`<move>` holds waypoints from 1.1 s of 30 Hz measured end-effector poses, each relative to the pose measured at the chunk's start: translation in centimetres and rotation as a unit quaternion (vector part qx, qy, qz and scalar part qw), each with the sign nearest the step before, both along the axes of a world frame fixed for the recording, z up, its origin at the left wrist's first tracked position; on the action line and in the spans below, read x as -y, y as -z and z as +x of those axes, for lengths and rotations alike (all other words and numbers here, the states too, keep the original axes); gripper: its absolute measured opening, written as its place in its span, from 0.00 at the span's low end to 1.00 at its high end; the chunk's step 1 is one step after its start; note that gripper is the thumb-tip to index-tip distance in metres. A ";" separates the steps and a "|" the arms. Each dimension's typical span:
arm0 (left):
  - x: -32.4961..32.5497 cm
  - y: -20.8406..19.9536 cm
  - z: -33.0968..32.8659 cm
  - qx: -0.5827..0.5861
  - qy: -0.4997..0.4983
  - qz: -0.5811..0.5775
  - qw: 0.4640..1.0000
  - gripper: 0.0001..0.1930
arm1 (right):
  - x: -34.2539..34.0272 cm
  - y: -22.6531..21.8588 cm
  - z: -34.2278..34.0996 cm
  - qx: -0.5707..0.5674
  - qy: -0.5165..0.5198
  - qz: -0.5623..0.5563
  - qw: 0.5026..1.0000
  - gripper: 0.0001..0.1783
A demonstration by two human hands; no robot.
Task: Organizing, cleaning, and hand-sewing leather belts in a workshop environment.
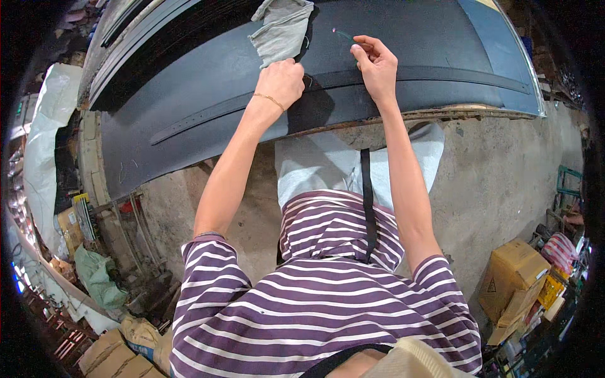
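Observation:
A crumpled light-grey cloth (282, 31) stretches away from my left hand (280, 82), which is closed on its near end. Thin loose threads show beside the cloth's right edge. My right hand (376, 63) is raised over the dark table, thumb and fingertips pinched together. From that pinch a thin green strand (342, 34) with a small pink tip sticks out to the left; its exact kind is too small to tell. Under both hands a long dark flat strip (201, 120) lies across the dark sheet-covered tabletop (403, 38).
Stacked dark sheets (132, 57) rise at the far left of the table. White plastic sheeting (47, 138) hangs left of it. Cardboard boxes (513, 274) stand on the floor at the right, more cartons (113, 356) at the lower left. The table's near edge (454, 112) runs before me.

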State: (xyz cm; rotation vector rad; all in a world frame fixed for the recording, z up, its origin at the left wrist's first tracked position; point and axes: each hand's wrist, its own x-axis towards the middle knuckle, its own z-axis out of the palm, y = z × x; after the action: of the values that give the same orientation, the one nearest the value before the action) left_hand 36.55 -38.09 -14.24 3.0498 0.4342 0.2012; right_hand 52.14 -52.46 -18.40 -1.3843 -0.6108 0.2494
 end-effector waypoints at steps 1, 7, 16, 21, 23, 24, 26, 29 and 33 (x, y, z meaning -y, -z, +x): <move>-0.1 0.2 0.1 -0.018 -0.004 -0.001 1.000 0.07 | 0.0 0.1 0.0 0.000 0.000 -0.002 1.000 0.11; 0.4 0.1 -0.1 -0.028 0.011 0.019 0.999 0.08 | -0.2 0.0 -0.2 0.001 0.004 0.004 1.000 0.11; 0.6 1.1 -1.2 0.077 -0.002 0.000 0.997 0.07 | -0.1 -0.1 -0.3 -0.013 0.001 0.014 1.000 0.11; 0.1 2.0 -1.5 0.170 0.000 -0.024 0.985 0.05 | 0.1 0.2 -0.1 0.009 -0.003 0.010 1.000 0.11; -0.2 2.1 -1.8 0.197 -0.007 -0.067 0.978 0.04 | 0.1 0.3 -0.1 0.002 -0.007 0.003 1.000 0.11; -0.2 2.3 -2.0 0.195 -0.009 -0.073 0.978 0.04 | 0.0 0.3 -0.1 -0.008 -0.004 0.000 1.000 0.11; -0.1 2.9 -2.4 0.235 -0.018 -0.119 0.964 0.03 | 0.1 0.4 0.1 -0.020 -0.002 -0.008 1.000 0.11; 1.2 3.4 -3.5 0.309 -0.072 -0.186 0.930 0.04 | 0.4 0.2 0.3 -0.032 -0.010 0.013 0.999 0.13; 3.1 3.7 -4.4 0.367 -0.140 -0.259 0.882 0.08 | 0.8 0.4 0.4 -0.004 0.008 -0.024 1.000 0.14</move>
State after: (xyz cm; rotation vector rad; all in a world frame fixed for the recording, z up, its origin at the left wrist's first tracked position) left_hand 32.16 -41.19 -17.97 2.1549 0.7075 1.0178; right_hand 52.57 -53.24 -18.77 -1.4338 -0.5899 0.2587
